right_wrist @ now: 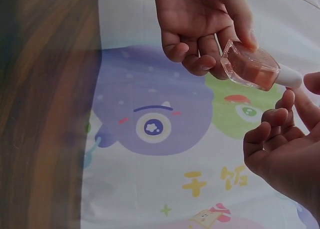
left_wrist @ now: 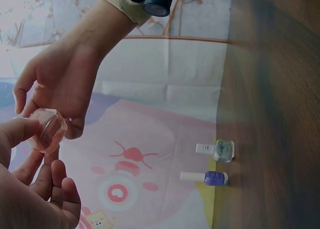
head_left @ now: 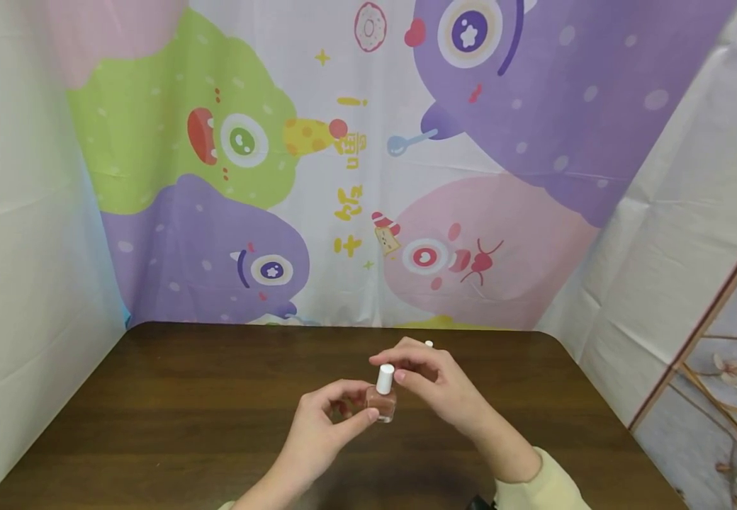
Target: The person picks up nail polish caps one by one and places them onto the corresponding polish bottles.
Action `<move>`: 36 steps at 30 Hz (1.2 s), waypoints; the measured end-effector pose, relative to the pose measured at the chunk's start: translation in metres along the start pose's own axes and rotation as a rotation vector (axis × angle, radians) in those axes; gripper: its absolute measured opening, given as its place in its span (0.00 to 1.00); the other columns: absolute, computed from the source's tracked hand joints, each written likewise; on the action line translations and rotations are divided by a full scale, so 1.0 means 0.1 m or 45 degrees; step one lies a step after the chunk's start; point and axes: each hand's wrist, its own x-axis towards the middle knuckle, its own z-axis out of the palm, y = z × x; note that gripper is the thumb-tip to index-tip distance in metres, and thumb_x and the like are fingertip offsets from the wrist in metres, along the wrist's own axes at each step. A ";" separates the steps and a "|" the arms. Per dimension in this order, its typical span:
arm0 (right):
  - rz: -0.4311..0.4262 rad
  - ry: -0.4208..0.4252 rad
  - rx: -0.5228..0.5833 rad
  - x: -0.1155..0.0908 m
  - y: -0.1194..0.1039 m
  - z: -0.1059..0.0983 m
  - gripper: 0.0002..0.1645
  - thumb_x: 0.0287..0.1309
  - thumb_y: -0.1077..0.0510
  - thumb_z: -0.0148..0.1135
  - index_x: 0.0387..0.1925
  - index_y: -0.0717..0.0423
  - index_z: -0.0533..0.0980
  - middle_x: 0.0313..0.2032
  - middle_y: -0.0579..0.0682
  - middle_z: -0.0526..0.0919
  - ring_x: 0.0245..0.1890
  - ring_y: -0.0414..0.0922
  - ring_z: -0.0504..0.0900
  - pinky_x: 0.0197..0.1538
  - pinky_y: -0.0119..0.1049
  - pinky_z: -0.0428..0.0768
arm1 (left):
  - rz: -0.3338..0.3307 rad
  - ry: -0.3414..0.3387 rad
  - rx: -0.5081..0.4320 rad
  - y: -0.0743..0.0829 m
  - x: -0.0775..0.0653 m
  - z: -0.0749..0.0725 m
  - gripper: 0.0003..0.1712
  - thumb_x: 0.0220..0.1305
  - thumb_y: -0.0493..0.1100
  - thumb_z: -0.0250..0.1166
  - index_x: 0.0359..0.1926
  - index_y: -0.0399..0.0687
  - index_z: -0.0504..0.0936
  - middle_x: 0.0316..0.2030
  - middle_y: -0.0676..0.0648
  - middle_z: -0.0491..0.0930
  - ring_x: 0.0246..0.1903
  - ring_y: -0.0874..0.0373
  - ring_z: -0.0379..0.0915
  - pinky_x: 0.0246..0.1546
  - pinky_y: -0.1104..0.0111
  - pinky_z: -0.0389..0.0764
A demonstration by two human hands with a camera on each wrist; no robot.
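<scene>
My left hand [head_left: 320, 425] pinches a small clear nail polish bottle [head_left: 381, 404] with pinkish-brown polish between thumb and fingers, above the table. The bottle stands nearly upright, with its white cap [head_left: 385, 379] on top. My right hand [head_left: 439, 382] is right at that cap, thumb on one side and index finger reaching past its top. In the right wrist view, the thumb lies just off the end of the cap [right_wrist: 290, 77], and the other fingers [right_wrist: 257, 139] are loosely bent below it. The left hand [left_wrist: 35, 189] partly covers the bottle in the left wrist view.
Two more nail polish bottles, a green one [left_wrist: 224, 151] and a purple one [left_wrist: 216, 178], stand on the dark wooden table [head_left: 215, 397]. A white cap [head_left: 429, 344] shows behind the right hand. A cartoon-printed curtain [head_left: 368, 297] hangs behind the table.
</scene>
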 end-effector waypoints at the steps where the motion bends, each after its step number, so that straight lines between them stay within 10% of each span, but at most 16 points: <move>1: -0.012 -0.003 0.004 0.00 0.00 0.00 0.14 0.62 0.69 0.53 0.49 0.64 0.77 0.37 0.56 0.78 0.36 0.43 0.74 0.37 0.33 0.75 | 0.001 -0.002 -0.003 0.00 0.00 0.00 0.13 0.51 0.44 0.73 0.40 0.55 0.84 0.31 0.55 0.83 0.32 0.63 0.75 0.32 0.71 0.75; 36: 0.068 0.079 -0.020 -0.02 0.02 0.02 0.07 0.56 0.65 0.64 0.38 0.57 0.78 0.28 0.48 0.72 0.29 0.37 0.70 0.28 0.30 0.70 | 0.000 -0.005 -0.037 0.02 0.00 0.02 0.13 0.49 0.43 0.73 0.38 0.54 0.84 0.31 0.53 0.84 0.30 0.62 0.75 0.32 0.72 0.74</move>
